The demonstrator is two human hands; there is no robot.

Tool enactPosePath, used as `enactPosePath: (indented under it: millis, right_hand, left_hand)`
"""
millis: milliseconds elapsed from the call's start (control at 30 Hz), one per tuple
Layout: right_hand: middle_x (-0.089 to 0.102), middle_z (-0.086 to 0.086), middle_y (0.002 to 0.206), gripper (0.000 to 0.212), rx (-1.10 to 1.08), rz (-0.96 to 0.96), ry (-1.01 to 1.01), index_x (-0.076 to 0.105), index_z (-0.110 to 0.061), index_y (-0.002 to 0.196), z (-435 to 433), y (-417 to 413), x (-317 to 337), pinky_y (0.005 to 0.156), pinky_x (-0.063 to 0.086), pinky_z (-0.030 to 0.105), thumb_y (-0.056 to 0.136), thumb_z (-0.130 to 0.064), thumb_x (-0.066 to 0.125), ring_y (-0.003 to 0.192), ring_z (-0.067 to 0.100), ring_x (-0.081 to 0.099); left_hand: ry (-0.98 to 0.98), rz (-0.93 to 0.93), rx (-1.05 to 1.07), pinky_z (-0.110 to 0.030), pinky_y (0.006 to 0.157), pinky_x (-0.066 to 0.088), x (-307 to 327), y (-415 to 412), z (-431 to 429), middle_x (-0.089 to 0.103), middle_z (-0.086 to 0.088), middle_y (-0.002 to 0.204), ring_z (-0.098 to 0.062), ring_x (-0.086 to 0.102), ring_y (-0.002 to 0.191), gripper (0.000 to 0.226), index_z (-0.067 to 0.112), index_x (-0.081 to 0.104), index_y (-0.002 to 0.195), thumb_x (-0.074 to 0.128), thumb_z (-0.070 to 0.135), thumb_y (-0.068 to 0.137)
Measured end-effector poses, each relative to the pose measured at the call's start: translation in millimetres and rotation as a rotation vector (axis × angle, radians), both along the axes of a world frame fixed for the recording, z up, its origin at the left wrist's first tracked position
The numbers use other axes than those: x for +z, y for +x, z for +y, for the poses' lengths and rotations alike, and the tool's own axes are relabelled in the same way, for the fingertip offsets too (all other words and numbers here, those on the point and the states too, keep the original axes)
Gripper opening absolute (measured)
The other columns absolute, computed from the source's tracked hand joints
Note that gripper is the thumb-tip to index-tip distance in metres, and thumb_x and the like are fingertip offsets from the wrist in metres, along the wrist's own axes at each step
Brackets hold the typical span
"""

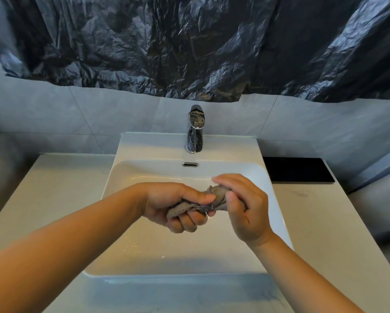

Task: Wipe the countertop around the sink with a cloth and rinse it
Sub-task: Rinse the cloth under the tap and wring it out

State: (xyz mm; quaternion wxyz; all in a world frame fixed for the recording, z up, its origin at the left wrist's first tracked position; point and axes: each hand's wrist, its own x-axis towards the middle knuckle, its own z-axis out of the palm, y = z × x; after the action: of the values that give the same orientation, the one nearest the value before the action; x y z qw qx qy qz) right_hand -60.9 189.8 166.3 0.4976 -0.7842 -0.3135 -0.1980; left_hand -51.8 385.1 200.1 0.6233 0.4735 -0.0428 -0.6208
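A grey cloth [216,197], twisted into a roll, is held over the white sink basin [144,251]. My left hand [176,206] grips its left end with fingers curled round it. Its right end is held by my right hand [246,208], whose thumb and fingers wrap the bunched fabric. Both hands hang above the middle of the basin, in front of the chrome faucet [195,129]. No water runs from the faucet. The pale countertop [54,190] stretches on both sides of the sink.
A black mat [297,170] lies on the countertop at the back right. Crumpled dark plastic sheeting [189,41] covers the wall above the grey tiles. An overflow slot [190,164] sits under the faucet. Droplets dot the basin floor.
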Motion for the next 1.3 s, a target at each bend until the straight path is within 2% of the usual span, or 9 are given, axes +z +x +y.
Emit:
enactPosePath:
  millis: [133, 267, 467, 667, 767, 867, 1067, 1167, 1300]
  right_hand:
    - [0.069, -0.002, 0.071, 0.041, -0.036, 0.037, -0.002, 0.071, -0.009, 0.072, 5.4, 5.5, 0.7, 0.058, 0.051, 0.031, 0.094, -0.024, 0.039, 0.068, 0.010, 0.064]
    - [0.067, 0.001, 0.063, 0.050, -0.060, 0.118, -0.035, 0.070, -0.010, 0.069, 0.9, 18.6, 1.6, 0.052, 0.050, 0.035, 0.096, -0.032, 0.034, 0.060, 0.013, 0.063]
    - [0.054, 0.009, 0.052, 0.075, -0.041, 0.314, -0.145, 0.061, -0.004, 0.060, -5.0, 30.4, -2.6, 0.049, 0.045, 0.044, 0.091, -0.064, 0.027, 0.054, 0.024, 0.054]
    - [0.054, 0.006, 0.056, 0.056, -0.018, 0.734, -0.076, 0.062, -0.005, 0.065, 2.2, 30.1, -8.6, 0.059, 0.053, 0.032, 0.098, -0.041, 0.035, 0.065, 0.017, 0.058]
    - [0.047, -0.007, 0.040, 0.047, -0.029, 1.010, -0.032, 0.055, -0.004, 0.066, 6.7, 31.8, -8.0, 0.043, 0.039, 0.014, 0.101, -0.026, 0.033, 0.041, 0.004, 0.049]
    - [0.039, 0.001, 0.038, 0.036, -0.072, 1.212, -0.073, 0.046, -0.007, 0.070, 10.8, 32.8, -8.5, 0.041, 0.025, 0.017, 0.097, -0.026, 0.033, 0.034, 0.011, 0.031]
    - [0.043, 0.003, 0.045, 0.040, -0.109, 1.279, -0.054, 0.049, -0.009, 0.074, 14.8, 34.0, -7.5, 0.044, 0.031, 0.019, 0.098, -0.036, 0.034, 0.038, 0.011, 0.036]
    - [0.054, 0.001, 0.053, 0.044, -0.125, 1.017, -0.145, 0.058, -0.009, 0.072, 11.6, 36.7, -5.6, 0.052, 0.040, 0.025, 0.097, -0.040, 0.040, 0.052, 0.013, 0.048]
    - [0.061, -0.001, 0.068, 0.032, -0.111, 0.896, -0.062, 0.055, -0.020, 0.109, 1.1, 34.3, 5.3, 0.047, 0.040, 0.022, 0.091, -0.047, 0.052, 0.050, 0.010, 0.050]
  left_hand:
    - [0.153, -0.141, -0.061, -0.013, 0.044, 0.027, 11.8, -2.2, -1.5, 0.041, 0.005, 0.067, -0.005, 0.034, 0.054, 0.032, 0.014, 0.048, 0.099, 0.055, 0.043, 0.088]
    - [0.323, -0.368, -0.047, -0.015, 0.045, 0.036, 25.5, -8.7, -10.6, 0.059, 0.000, 0.068, -0.009, 0.045, 0.051, 0.028, 0.012, 0.053, 0.087, 0.062, 0.039, 0.087]
    - [0.588, -0.755, -0.027, -0.020, 0.046, 0.041, 22.0, -11.4, -26.7, 0.055, -0.002, 0.053, -0.011, 0.044, 0.038, 0.042, 0.006, 0.053, 0.080, 0.063, 0.047, 0.084]
    - [0.850, -1.133, -0.141, -0.025, 0.057, 0.040, 9.2, -6.6, -32.1, 0.056, 0.004, 0.061, -0.012, 0.054, 0.058, 0.043, 0.013, 0.056, 0.092, 0.057, 0.056, 0.084]
    - [0.977, -1.450, -0.257, -0.028, 0.059, 0.034, 1.3, -2.5, -28.7, 0.057, 0.003, 0.077, -0.017, 0.048, 0.070, 0.041, 0.018, 0.053, 0.096, 0.051, 0.058, 0.086]
    - [1.023, -1.632, -0.317, -0.027, 0.061, 0.033, -8.6, 0.6, -22.2, 0.064, -0.001, 0.089, -0.016, 0.045, 0.069, 0.045, 0.019, 0.055, 0.105, 0.046, 0.059, 0.089]
    - [1.031, -1.630, -0.302, -0.025, 0.060, 0.033, -13.3, 6.9, -19.6, 0.059, 0.002, 0.082, -0.015, 0.046, 0.068, 0.043, 0.020, 0.054, 0.103, 0.046, 0.060, 0.088]
    - [0.944, -1.406, -0.150, -0.022, 0.056, 0.038, -10.7, 6.0, -20.8, 0.056, 0.004, 0.082, -0.011, 0.050, 0.067, 0.038, 0.024, 0.049, 0.099, 0.054, 0.059, 0.084]
    - [0.679, -1.086, 0.284, -0.021, 0.051, 0.048, -6.3, -2.5, -16.4, 0.065, 0.000, 0.078, -0.008, 0.058, 0.054, 0.036, 0.024, 0.049, 0.103, 0.064, 0.049, 0.081]
